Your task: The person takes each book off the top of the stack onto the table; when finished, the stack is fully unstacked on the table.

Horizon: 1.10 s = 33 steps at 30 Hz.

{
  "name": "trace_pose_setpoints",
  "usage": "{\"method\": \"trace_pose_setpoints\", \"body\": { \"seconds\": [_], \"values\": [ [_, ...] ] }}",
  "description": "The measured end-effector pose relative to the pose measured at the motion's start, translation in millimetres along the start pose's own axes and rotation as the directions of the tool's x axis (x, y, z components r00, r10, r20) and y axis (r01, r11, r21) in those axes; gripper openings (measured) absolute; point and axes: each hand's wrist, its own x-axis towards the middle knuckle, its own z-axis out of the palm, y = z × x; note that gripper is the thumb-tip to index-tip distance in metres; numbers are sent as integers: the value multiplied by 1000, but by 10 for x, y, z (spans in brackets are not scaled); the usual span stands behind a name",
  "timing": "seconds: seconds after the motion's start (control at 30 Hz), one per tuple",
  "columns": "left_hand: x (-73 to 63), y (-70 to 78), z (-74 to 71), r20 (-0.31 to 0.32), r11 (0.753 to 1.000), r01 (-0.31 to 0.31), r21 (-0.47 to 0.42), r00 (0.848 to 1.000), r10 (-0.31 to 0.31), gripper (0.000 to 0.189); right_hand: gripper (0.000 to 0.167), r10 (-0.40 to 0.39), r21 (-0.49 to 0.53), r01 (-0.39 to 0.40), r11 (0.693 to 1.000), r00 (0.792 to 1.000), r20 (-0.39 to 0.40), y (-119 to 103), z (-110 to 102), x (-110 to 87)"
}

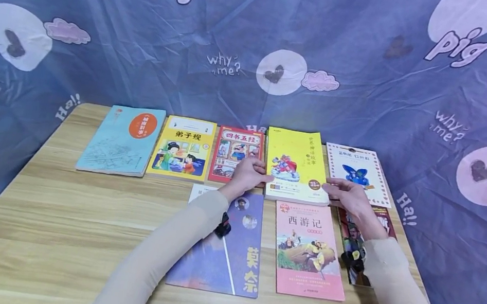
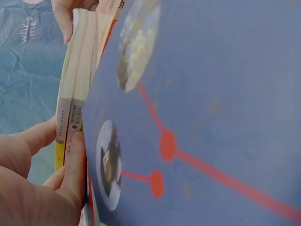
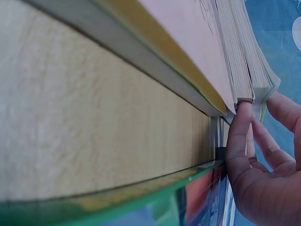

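A thick yellow book [image 1: 293, 148] lies in the back row, and both hands are at its near end. My left hand [image 1: 247, 176] grips its left edge, overlapping the red book [image 1: 224, 157] in the head view. Thumb and fingers of that hand [image 2: 44, 176] press against the spine side in the left wrist view, where two spines show layered together. The near right corner is pinched by my right hand [image 1: 353, 201]. In the right wrist view, fingers of the right hand [image 3: 270, 165] reach under thick page blocks [image 3: 240, 56].
Along the back lie a light-blue book [image 1: 120, 142], a yellow-orange book [image 1: 183, 149] and a white book [image 1: 357, 173] with a blue picture. Nearer are a purple-blue book [image 1: 213, 267], a pink book [image 1: 308, 254] and a dark book [image 1: 359, 275] under the right wrist. Patterned blue cloth [image 1: 224, 24] hangs behind the table.
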Motion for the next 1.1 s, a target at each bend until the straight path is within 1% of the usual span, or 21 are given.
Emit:
{"method": "trace_pose_setpoints", "body": {
  "seconds": [0.13, 0.27, 0.47, 0.57, 0.73, 0.9, 1.1],
  "values": [
    [4, 11, -60, 66, 997, 49, -51, 997, -46, 57, 68, -7, -35, 7, 999, 1000, -4, -20, 7, 1],
    [6, -3, -112, 103, 994, 81, -78, 992, -73, 59, 63, -17, -79, 17, 997, 1000, -7, -41, 16, 6],
    [-33, -43, -191, 97, 993, 88, -80, 992, -80, 54, 54, -44, -100, 43, 994, 999, -10, -36, 20, 30],
    [-53, -59, -236, 105, 994, 82, -67, 992, -75, 51, 53, -52, -98, 50, 994, 999, -14, -21, 22, 45],
    [-85, -67, -328, 122, 996, 68, -65, 991, -60, 50, 54, -51, -100, 49, 994, 999, -17, -15, 23, 69],
    [-144, -70, -448, 125, 991, 63, -120, 991, -48, 49, 55, -57, -107, 55, 993, 998, -17, -14, 22, 76],
    [-250, -93, -614, 130, 977, 68, -200, 991, -42, 50, 54, -57, -105, 54, 993, 998, -26, -17, 36, 68]
  ]
}}
